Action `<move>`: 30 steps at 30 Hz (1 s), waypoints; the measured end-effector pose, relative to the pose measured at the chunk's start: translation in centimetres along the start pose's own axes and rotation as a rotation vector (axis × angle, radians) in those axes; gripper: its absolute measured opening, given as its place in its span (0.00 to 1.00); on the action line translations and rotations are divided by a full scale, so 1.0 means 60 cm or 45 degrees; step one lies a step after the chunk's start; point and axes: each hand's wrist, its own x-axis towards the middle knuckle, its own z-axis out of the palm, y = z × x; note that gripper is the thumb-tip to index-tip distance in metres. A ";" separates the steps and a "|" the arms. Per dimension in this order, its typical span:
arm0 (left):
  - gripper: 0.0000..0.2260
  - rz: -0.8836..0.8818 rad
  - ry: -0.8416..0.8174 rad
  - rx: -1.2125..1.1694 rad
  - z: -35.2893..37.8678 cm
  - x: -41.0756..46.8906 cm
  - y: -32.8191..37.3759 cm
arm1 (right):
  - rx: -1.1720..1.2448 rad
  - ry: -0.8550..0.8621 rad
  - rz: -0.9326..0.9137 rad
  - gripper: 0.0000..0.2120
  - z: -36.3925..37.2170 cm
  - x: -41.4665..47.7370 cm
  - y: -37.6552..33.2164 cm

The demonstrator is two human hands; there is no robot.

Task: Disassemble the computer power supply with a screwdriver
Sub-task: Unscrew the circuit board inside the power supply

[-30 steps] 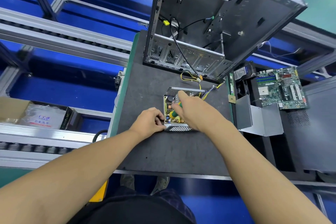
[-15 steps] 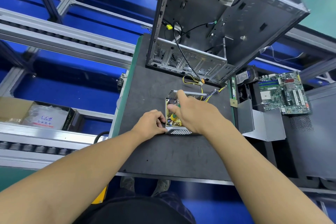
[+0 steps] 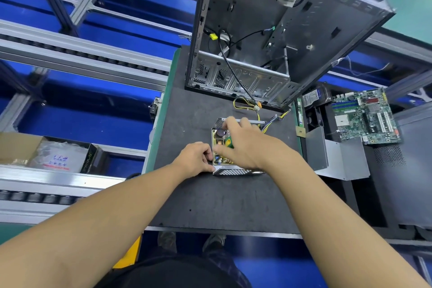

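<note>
The opened power supply [image 3: 233, 171], a small perforated metal box with its circuit board showing, sits on the dark work mat [image 3: 224, 201]. My left hand [image 3: 196, 159] grips its near left corner. Above the box, my right hand [image 3: 247, 147] holds a screwdriver with a green and yellow handle [image 3: 229, 142], its tip hidden among the board's parts. Yellow and black cables [image 3: 245, 104] run from the box toward the case behind it.
An empty computer case [image 3: 280, 37] stands tilted at the mat's far edge. Right of the mat lie a motherboard [image 3: 365, 116], a hard drive [image 3: 314, 97] and a grey metal cover [image 3: 339, 159]. Conveyor rails and a cardboard box [image 3: 46, 152] are on the left.
My right hand with the screwdriver has shifted slightly over the board, and the fingers have spread. My left hand stays on the box's corner. The camera has tilted a little.
</note>
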 end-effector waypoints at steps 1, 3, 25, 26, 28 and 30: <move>0.13 -0.010 -0.010 0.001 -0.001 0.001 0.001 | 0.015 0.038 0.048 0.19 0.000 0.000 -0.001; 0.14 -0.025 -0.017 -0.010 -0.001 0.001 0.003 | -0.058 0.089 0.071 0.16 0.004 0.001 -0.001; 0.16 -0.183 -0.118 0.154 -0.009 0.026 0.023 | -0.136 0.235 -0.003 0.09 0.006 0.015 0.011; 0.17 -0.188 -0.116 0.157 -0.009 0.026 0.023 | -0.085 0.195 -0.020 0.09 0.003 0.014 0.012; 0.17 -0.190 -0.121 0.171 -0.008 0.027 0.023 | 0.000 0.078 -0.028 0.12 -0.007 0.010 0.014; 0.17 -0.184 -0.124 0.182 -0.008 0.029 0.024 | 0.037 -0.024 -0.017 0.12 -0.015 0.008 0.019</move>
